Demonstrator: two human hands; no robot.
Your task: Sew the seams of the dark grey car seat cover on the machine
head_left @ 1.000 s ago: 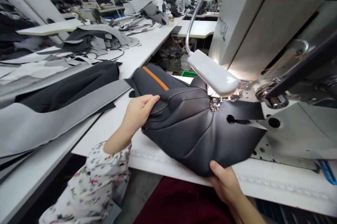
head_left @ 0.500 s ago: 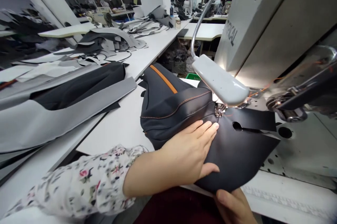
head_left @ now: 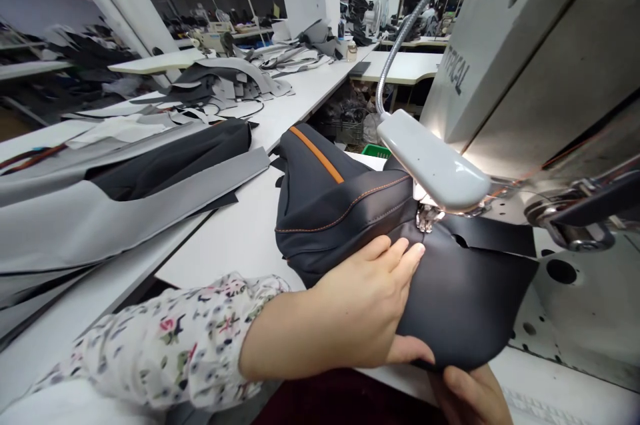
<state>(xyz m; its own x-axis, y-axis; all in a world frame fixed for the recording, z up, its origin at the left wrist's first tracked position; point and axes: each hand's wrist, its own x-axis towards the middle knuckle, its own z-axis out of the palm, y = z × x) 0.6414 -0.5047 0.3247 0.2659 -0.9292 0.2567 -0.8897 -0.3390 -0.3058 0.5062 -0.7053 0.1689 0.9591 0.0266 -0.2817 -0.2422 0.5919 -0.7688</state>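
A dark grey leather-like cover (head_left: 320, 202) with an orange stripe and orange stitching lies under the presser foot (head_left: 429, 218) of a sewing machine (head_left: 525, 58). Its smooth flat panel (head_left: 465, 298) spreads to the right and toward me, with a slit and a partly covered hole near the foot. My left hand (head_left: 370, 298) rests flat on the cover just in front of the foot, fingers stretched out and thumb apart. At the panel's near edge, my right hand (head_left: 475, 392) pinches the panel, thumb on top and the other fingers hidden beneath.
A white lamp (head_left: 435, 162) on a flexible metal neck hangs over the needle area. Grey and black cut pieces (head_left: 165, 172) are heaped on the long white table (head_left: 210, 255) at left. Behind the cover is a green basket (head_left: 376, 151). More worktables stand farther back.
The whole view has shifted, so everything sits a little farther right and lower. Beside the foot, the panel has turned slightly and its slit looks narrower. Both hands stay on the cover.
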